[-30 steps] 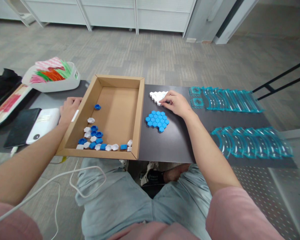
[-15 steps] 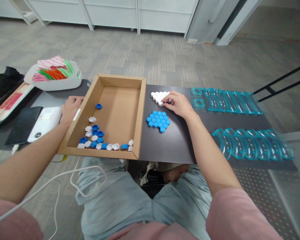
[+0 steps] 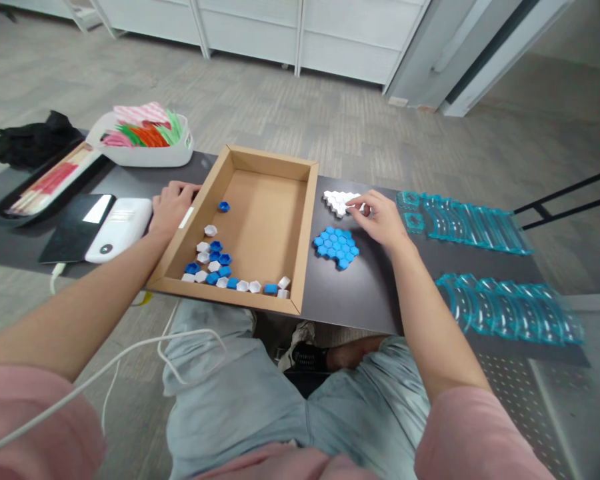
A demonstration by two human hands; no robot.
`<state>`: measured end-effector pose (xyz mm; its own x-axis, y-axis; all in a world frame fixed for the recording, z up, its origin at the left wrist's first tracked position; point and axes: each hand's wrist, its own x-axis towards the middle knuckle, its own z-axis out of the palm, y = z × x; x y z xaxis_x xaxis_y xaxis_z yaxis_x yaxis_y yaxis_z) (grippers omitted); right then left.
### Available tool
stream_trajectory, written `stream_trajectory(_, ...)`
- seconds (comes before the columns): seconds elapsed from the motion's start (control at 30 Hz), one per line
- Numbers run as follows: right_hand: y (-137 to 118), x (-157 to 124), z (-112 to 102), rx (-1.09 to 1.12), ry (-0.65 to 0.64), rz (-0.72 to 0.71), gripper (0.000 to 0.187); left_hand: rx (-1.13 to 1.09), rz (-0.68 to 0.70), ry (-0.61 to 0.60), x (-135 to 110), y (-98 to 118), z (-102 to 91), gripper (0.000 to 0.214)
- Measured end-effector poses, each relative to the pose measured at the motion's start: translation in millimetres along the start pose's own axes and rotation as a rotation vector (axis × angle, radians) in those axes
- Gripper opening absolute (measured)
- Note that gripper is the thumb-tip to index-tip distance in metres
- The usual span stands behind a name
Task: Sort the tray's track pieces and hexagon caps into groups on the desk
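My right hand [image 3: 380, 217] rests on the dark table, fingertips pinched on a white hexagon piece at the right edge of the white hexagon cluster [image 3: 339, 201]. Just below that cluster lies a blue hexagon cluster [image 3: 337, 245]. My left hand [image 3: 171, 205] grips the left wall of the shallow cardboard box [image 3: 307, 220]. Loose blue and white hexagon pieces [image 3: 215, 263] lie in the box's near-left corner and along its near wall.
Two rows of clear teal curved pieces [image 3: 460, 217] [image 3: 510, 303] lie at the right. Left of the box sit a white device [image 3: 120, 228], a black tablet [image 3: 73, 228], a white bin of coloured sheets [image 3: 143, 140] and a long black tray [image 3: 45, 187].
The view has swung left, so everything sits further right in the picture. My right hand's fingers have shifted slightly along the white cluster's right edge. My left hand stays on the box.
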<state>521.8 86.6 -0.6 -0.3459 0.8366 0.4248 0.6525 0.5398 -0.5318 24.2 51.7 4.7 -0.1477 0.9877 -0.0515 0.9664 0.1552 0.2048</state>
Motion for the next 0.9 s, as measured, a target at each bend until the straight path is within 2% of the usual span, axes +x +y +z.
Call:
stream_trajectory(0.07,-23.3,3.5,7.0,0.048,0.042,-0.005,0.019,-0.025,0.017,-0.012,-0.1,-1.0,0.4,0.061)
stream_trajectory(0.13,-54.1,11.3,18.3,0.090,0.027,-0.053,0.020,-0.039,0.021,0.002,1.1,-2.5,2.4,0.061)
stream_trajectory(0.23,-109.8,29.9,44.4,0.098,-0.211,-0.197,0.020,-0.043,0.016,0.061,3.5,-4.4,7.6,0.059)
stream_trajectory(0.3,-149.1,44.0,67.3,0.049,-0.411,-0.289,0.018,-0.044,0.030,0.087,3.9,-4.8,10.6,0.059)
stream_trajectory(0.37,-186.2,56.4,92.2,-0.030,-0.548,-0.381,0.018,-0.043,0.031,0.101,3.1,-4.5,12.0,0.059)
stream_trajectory(0.5,-243.3,70.6,134.6,-0.230,-0.638,-0.497,0.024,-0.041,0.036,0.112,0.8,-3.4,11.0,0.059)
stream_trajectory(0.57,-260.1,73.1,147.8,-0.337,-0.653,-0.451,0.028,-0.042,0.048,0.112,0.5,-3.6,10.8,0.058)
stream_trajectory(0.67,-271.8,74.8,159.0,-0.422,-0.679,-0.345,0.032,-0.040,0.056,0.112,1.1,-5.0,12.2,0.056)
stream_trajectory(0.9,-277.6,80.7,169.2,-0.347,-0.762,-0.197,0.038,-0.018,0.051,0.124,2.1,-4.9,14.6,0.056)
